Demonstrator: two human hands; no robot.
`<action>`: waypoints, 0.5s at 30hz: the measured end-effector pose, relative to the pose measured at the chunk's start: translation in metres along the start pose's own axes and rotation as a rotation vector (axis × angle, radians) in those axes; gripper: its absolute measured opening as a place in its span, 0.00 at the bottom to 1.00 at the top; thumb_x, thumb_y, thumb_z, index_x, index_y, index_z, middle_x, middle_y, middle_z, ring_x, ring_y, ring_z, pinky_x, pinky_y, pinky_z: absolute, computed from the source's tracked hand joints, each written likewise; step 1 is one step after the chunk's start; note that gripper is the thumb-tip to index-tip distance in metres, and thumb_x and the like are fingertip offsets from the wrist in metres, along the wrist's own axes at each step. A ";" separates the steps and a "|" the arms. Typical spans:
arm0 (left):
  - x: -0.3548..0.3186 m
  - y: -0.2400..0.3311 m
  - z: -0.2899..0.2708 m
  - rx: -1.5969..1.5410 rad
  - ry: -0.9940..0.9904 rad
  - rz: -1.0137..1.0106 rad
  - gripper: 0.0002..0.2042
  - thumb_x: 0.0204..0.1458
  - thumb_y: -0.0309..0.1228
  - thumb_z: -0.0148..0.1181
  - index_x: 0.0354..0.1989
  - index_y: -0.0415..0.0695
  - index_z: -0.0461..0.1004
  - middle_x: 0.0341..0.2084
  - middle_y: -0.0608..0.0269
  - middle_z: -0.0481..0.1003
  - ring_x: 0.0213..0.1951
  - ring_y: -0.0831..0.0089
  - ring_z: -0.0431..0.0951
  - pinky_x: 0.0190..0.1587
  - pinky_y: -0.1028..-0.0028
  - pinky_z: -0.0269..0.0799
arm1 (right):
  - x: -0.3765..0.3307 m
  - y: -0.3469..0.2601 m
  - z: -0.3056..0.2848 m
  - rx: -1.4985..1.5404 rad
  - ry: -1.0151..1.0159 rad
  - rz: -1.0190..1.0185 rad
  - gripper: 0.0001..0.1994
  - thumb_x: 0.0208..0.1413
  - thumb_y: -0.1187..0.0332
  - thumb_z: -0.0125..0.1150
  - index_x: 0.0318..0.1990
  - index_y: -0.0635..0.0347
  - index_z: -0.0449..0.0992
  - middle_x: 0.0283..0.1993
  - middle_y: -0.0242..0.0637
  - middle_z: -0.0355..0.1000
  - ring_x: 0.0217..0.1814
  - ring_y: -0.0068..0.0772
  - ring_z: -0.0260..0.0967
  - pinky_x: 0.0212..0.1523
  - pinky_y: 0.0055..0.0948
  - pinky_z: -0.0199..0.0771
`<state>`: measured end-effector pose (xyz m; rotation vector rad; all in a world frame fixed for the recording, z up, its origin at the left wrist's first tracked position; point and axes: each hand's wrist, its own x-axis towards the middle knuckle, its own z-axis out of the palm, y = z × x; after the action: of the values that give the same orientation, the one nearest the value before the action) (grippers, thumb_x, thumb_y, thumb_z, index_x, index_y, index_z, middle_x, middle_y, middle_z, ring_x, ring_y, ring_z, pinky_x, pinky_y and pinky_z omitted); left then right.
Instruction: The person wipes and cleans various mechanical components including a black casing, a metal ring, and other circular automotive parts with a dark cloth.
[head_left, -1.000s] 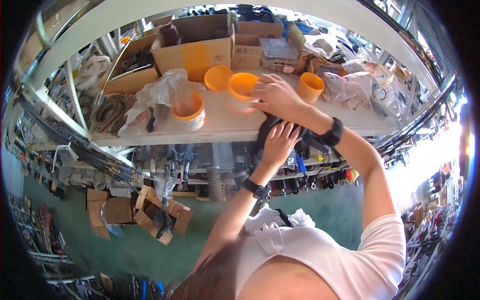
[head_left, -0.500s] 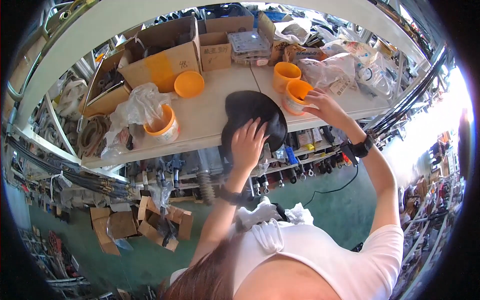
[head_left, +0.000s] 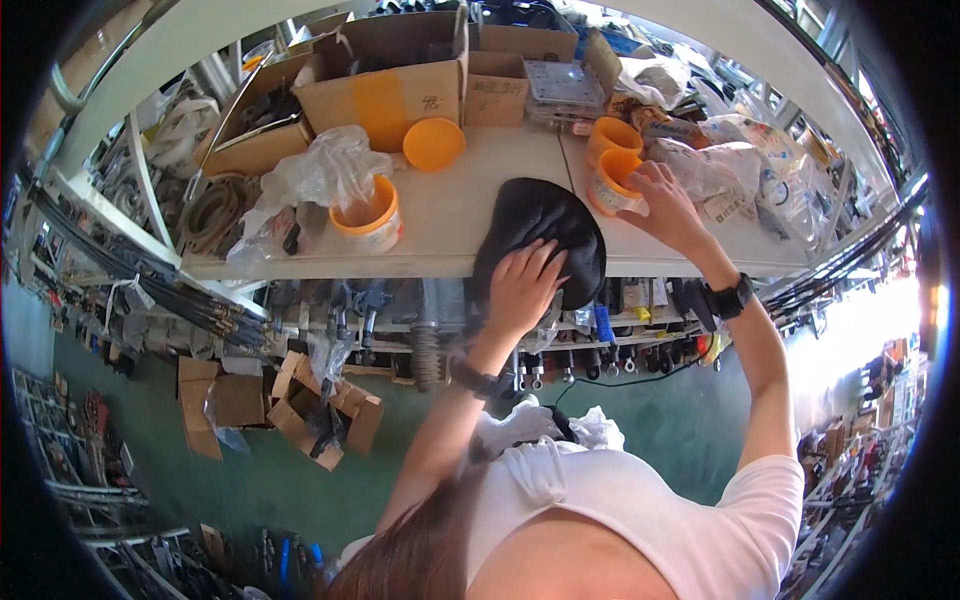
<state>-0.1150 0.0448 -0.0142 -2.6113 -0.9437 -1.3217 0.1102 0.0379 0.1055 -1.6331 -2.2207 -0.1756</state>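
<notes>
My left hand (head_left: 522, 290) lies over a soft black item (head_left: 560, 225) with a rounded outline, perhaps a cap or pouch. Its fingers are spread across the top and the thumb is hidden, so the hold shows only in part. The item overhangs the front edge of the shelf board. Farther right, my right hand (head_left: 672, 208) is at the side of an orange tub (head_left: 605, 195) with a white label, fingers at its rim and thumb low against the outside. Right behind it stands a second orange tub (head_left: 607, 135).
An orange tub (head_left: 368, 235) with clear plastic (head_left: 325, 175) and an orange round lid (head_left: 434, 145) are on the shelf board (head_left: 500, 160). Behind them stand cardboard boxes (head_left: 385, 95) and a clear plastic case (head_left: 565, 85). Bagged parts (head_left: 710, 165) lie right; metal parts (head_left: 430, 350) sit below.
The view has shifted, so the shelf appears farther right. My right fingers sit farther out at the tub's rim. My left hand remains on the black item.
</notes>
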 end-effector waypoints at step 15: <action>-0.008 -0.003 0.024 0.122 0.172 0.080 0.15 0.46 0.42 0.56 0.41 0.53 0.71 0.41 0.67 0.68 0.48 0.68 0.65 0.52 0.66 0.55 | 0.147 -0.191 0.079 -0.062 0.032 -0.749 0.10 0.44 0.63 0.56 0.31 0.59 0.71 0.36 0.35 0.68 0.46 0.37 0.62 0.48 0.36 0.61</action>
<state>-0.1032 0.0512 -0.0362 -2.3758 -0.8558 -1.3950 -0.1247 0.1333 0.1101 -0.7374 -2.7101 -0.4601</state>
